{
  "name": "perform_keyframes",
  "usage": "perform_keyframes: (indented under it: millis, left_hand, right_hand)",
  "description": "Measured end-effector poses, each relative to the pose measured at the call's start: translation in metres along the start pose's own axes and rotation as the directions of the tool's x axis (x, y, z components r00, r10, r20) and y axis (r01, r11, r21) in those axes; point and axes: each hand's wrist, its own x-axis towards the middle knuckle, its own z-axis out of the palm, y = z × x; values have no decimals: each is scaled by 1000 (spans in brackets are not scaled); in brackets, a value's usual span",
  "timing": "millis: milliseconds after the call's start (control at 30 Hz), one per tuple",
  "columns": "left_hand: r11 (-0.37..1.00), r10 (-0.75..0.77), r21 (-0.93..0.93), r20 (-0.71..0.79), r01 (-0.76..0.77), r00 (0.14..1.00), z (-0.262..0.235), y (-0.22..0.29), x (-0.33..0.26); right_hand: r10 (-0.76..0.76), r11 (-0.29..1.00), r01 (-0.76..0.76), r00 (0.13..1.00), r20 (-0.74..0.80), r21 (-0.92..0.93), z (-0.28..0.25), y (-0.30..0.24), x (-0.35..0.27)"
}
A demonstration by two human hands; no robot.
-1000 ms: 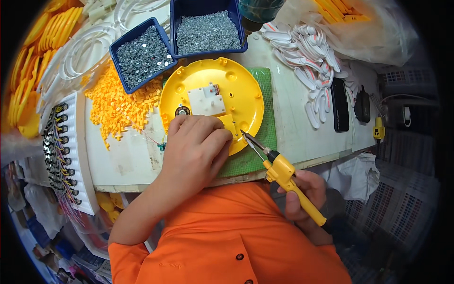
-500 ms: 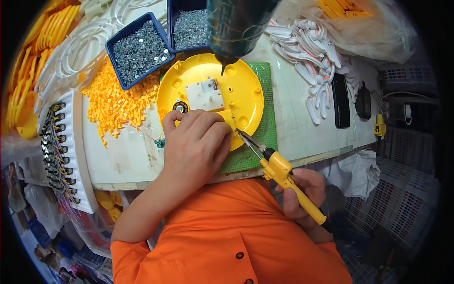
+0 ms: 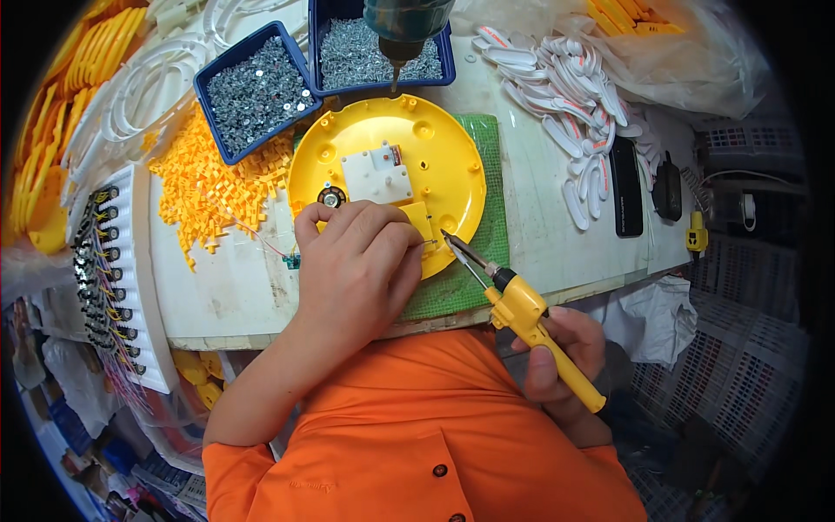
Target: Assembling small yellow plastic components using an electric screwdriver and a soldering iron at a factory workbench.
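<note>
Left hand (image 3: 357, 261), centre of frame: your fingers are bent and close together over the yellow block (image 3: 419, 219); what the fingertips grip beneath is hidden, so this cannot be told.

Right hand (image 3: 565, 357), right of lower centre: your fingers are wrapped around the handle of a yellow soldering iron (image 3: 520, 311), its tip pointing to the upper left, near the block's right edge.

Yellow round shell (image 3: 461, 183), one, centre of frame: lies open on a green mat (image 3: 492, 165). Contents: the yellow block, a white box (image 3: 376, 177) above it, and a round black speaker (image 3: 331, 197) by the shell's left rim.

Green circuit board (image 3: 292, 261), small, with wire: left of your wrist.

Blue bins, two, top of frame: the smaller bin (image 3: 277, 134) and the larger bin (image 3: 447, 61), both full of small metal parts. A power screwdriver (image 3: 406, 24) hangs before the larger.

Small orange-yellow pieces (image 3: 204, 191), heaped: left of the shell.

White tray (image 3: 150, 296) with a row of speakers: left of frame.

White curved parts (image 3: 587, 104), piled: upper right.

Black phone (image 3: 624, 187): right of frame.
</note>
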Motion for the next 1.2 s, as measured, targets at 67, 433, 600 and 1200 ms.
perform_keyframes:
  millis: [67, 433, 600, 1200]
  left_hand:
    - [1000, 4, 6, 3, -4, 1000, 0, 0, 0]
    - [999, 11, 33, -21, -10, 1000, 4, 1, 0]
    - [1000, 10, 30, -23, -9, 1000, 4, 2, 0]
    - [1000, -3, 11, -24, 3, 1000, 1, 6, 2]
  right_hand:
    - [-5, 1000, 5, 1000, 3, 2, -1, 1, -1]
    - [-100, 993, 94, 992, -79, -78, 5, 10, 1]
    - [-70, 997, 65, 990, -120, -46, 10, 8, 1]
    - [-25, 998, 28, 998, 61, -48, -7, 2, -5]
